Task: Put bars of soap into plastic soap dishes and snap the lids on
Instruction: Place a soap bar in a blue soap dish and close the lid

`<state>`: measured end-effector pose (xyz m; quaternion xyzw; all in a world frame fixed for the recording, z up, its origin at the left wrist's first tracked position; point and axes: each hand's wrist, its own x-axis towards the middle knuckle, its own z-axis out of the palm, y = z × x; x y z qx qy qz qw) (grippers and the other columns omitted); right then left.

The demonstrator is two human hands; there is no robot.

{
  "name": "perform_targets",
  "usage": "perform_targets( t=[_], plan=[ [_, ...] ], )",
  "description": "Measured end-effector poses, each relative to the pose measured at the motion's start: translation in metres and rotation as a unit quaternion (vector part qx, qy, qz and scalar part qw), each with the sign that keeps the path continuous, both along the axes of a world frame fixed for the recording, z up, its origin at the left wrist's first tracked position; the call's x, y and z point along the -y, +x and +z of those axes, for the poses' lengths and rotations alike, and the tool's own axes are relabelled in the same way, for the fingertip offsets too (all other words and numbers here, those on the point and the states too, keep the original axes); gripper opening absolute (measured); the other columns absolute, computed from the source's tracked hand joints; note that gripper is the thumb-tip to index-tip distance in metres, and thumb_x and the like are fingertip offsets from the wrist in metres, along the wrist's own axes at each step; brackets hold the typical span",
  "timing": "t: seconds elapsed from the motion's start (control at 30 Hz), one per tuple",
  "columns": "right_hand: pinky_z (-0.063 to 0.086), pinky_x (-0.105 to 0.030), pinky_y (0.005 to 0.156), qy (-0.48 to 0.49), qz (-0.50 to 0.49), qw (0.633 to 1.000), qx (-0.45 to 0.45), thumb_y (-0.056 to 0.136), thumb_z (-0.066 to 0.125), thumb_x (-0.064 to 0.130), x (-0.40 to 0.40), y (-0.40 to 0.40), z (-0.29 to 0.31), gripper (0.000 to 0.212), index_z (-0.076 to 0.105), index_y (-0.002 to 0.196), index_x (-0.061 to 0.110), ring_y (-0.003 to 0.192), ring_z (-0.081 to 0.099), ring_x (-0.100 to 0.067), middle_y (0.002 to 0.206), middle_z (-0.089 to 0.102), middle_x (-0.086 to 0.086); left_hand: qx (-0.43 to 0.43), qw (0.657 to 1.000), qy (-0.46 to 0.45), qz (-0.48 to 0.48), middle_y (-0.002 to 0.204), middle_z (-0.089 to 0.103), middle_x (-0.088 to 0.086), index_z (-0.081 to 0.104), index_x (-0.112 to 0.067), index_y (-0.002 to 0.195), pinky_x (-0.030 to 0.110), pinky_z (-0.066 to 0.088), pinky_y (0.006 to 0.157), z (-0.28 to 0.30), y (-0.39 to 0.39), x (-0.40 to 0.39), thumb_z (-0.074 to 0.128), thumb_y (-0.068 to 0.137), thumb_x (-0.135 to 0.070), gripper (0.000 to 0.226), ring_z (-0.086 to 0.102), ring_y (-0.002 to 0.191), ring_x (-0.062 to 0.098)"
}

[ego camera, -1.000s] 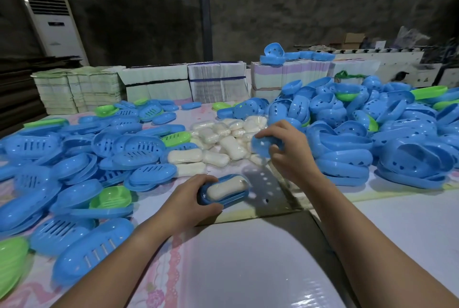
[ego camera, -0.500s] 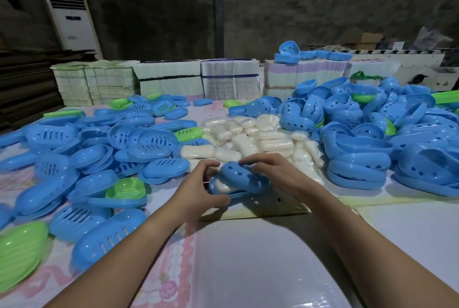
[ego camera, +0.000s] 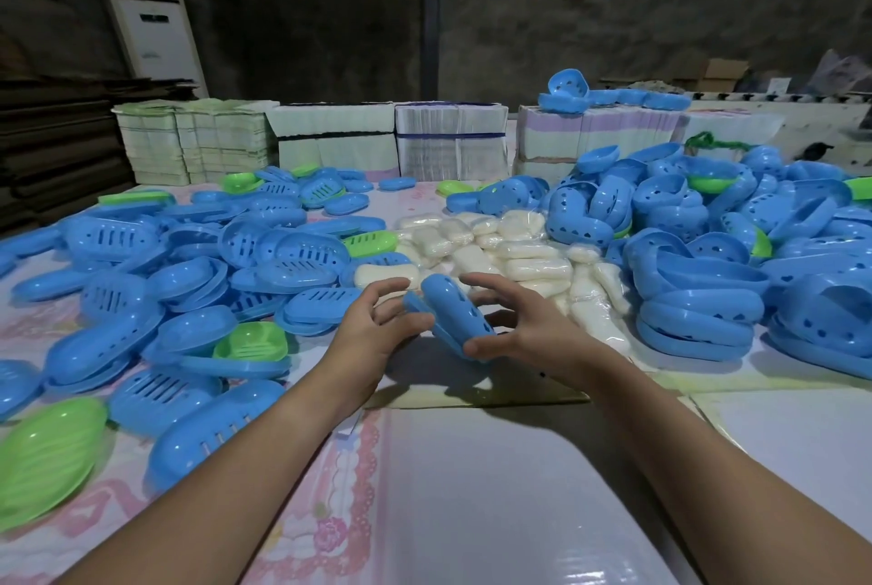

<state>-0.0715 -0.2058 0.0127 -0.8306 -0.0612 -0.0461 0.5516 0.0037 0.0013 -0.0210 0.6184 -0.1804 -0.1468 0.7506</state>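
A closed blue soap dish (ego camera: pixel 450 308), its holed lid on top, is tilted and raised just above the table between my hands. My left hand (ego camera: pixel 377 334) holds its left edge with curled fingers. My right hand (ego camera: pixel 516 332) grips its near end with the thumb, the other fingers spread above it. The soap inside is hidden. Wrapped white soap bars (ego camera: pixel 519 263) lie in a heap just behind my hands.
Slotted blue dish parts (ego camera: pixel 118 244) and a few green ones (ego camera: pixel 250 341) cover the table's left side. Stacked blue lids with holes (ego camera: pixel 698 292) pile up on the right. Bundled card stacks (ego camera: pixel 448 141) line the back edge. A white board (ego camera: pixel 472 490) lies in front.
My right hand brought a blue lid from the pile onto the dish with the soap. Both hands then closed it and lifted the dish, tilting it.
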Motion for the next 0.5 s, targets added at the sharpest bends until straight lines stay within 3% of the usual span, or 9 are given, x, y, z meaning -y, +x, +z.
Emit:
perform_targets(
  t=[0.07, 0.2, 0.37, 0.5],
  plan=[
    [0.054, -0.016, 0.071, 0.006, 0.008, 1.000, 0.004, 0.068, 0.087, 0.014, -0.0018, -0.0006, -0.0002, 0.073, 0.055, 0.122, 0.053, 0.096, 0.063, 0.004, 0.114, 0.062, 0.013, -0.004, 1.000, -0.012, 0.004, 0.114, 0.076, 0.005, 0.066, -0.032, 0.114, 0.031, 0.056, 0.084, 0.0011, -0.0015, 0.0013, 0.090, 0.054, -0.035, 0.064, 0.072, 0.106, 0.023],
    [0.053, -0.016, 0.069, 0.034, 0.015, 0.999, -0.002, 0.069, 0.086, 0.012, -0.0037, -0.0026, -0.0005, 0.075, 0.055, 0.123, 0.054, 0.094, 0.065, 0.000, 0.114, 0.061, 0.013, -0.011, 0.999, -0.034, 0.010, 0.123, 0.072, 0.010, 0.072, -0.035, 0.109, 0.037, 0.053, 0.097, 0.0016, -0.0042, 0.0045, 0.090, 0.056, -0.038, 0.056, 0.068, 0.115, 0.025],
    [0.058, -0.034, 0.084, 0.054, 0.027, 0.998, -0.026, 0.067, 0.085, 0.017, -0.0048, -0.0035, 0.0017, 0.077, 0.053, 0.128, 0.053, 0.098, 0.067, -0.014, 0.119, 0.059, 0.006, 0.010, 0.999, -0.030, -0.019, 0.119, 0.074, 0.008, 0.068, -0.028, 0.118, 0.039, 0.051, 0.101, 0.0053, -0.0101, 0.0032, 0.085, 0.066, -0.038, 0.056, 0.067, 0.117, 0.026],
    [0.055, -0.045, 0.094, 0.091, 0.046, 0.994, -0.050, 0.065, 0.082, 0.017, -0.0040, -0.0039, 0.0023, 0.078, 0.054, 0.130, 0.050, 0.109, 0.063, -0.027, 0.127, 0.056, -0.001, 0.007, 0.998, -0.049, -0.026, 0.115, 0.074, 0.010, 0.063, -0.013, 0.121, 0.035, 0.055, 0.097, 0.0064, -0.0106, 0.0018, 0.081, 0.071, -0.020, 0.054, 0.069, 0.113, 0.026]
  ],
)
